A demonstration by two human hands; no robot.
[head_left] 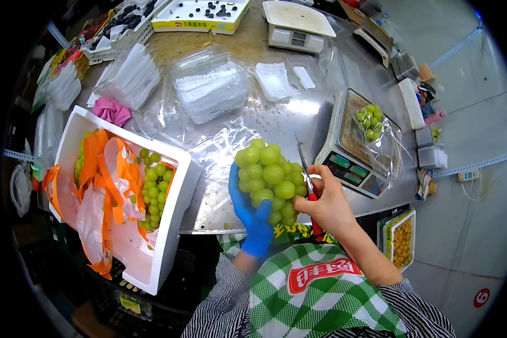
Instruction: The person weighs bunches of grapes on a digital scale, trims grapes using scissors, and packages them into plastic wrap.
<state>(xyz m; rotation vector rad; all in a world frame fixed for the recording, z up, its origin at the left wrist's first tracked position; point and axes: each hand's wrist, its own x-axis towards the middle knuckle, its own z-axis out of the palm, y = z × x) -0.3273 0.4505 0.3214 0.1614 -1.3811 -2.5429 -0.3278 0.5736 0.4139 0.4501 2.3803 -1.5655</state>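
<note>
A bunch of green grapes (271, 176) rests in my left hand (252, 217), which wears a blue glove and curls around its left side and underside. My right hand (328, 201) is bare and grips red-handled scissors (311, 197). Their narrow metal blades point upward, just right of the bunch. Behind the grapes, a sheet of clear plastic wrap (225, 147) lies on the metal table (205, 211). To the left, a white foam box (172, 236) holds more green grapes (155, 191) among orange-and-white wrapping (104, 180).
A digital scale (349, 163) at right carries green grapes in clear plastic (370, 121). Clear trays (208, 84) with white foam liners and stacked plastic containers (130, 76) stand behind. Farther back are a second scale (297, 28), a blueberry box (200, 23) and a pink cloth (111, 111).
</note>
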